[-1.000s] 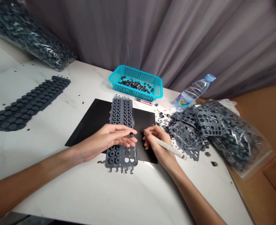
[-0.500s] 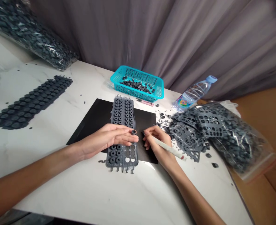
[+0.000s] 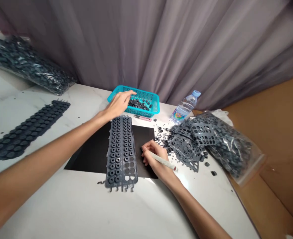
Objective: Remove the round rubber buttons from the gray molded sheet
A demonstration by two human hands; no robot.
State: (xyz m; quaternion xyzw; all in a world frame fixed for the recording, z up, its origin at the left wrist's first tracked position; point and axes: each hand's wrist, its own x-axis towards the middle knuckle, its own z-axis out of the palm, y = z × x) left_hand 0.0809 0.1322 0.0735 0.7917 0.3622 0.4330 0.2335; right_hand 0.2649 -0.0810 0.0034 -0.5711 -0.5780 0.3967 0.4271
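Observation:
My left hand point(image 3: 119, 103) reaches over the near-left side of the turquoise basket point(image 3: 156, 103), with its fingers stretched out and no piece visible in them. Small black rubber pieces point(image 3: 138, 104) lie inside the basket. My right hand point(image 3: 156, 157) grips a slim white pen-shaped tool point(image 3: 162, 161), whose tip is hidden by the fingers. It rests just right of a dark grey rubber sheet point(image 3: 123, 132) covered in rows of ring-shaped pieces. Several round holes show at the sheet's near right corner. Under the sheet lies a black mat point(image 3: 91, 156).
Another studded rubber sheet point(image 3: 29, 129) lies at left, below a bag of black pieces point(image 3: 34, 68). A pink-handled cutter point(image 3: 144, 118) lies before the basket. At right are a water bottle point(image 3: 185, 108), punched-out sheets point(image 3: 186, 146) and a filled plastic bag point(image 3: 228, 146).
My left hand has moved from above the rubber sheet, where it held a small rubber ring, to the basket. My right hand keeps the tool beside the sheet. The view has shifted.

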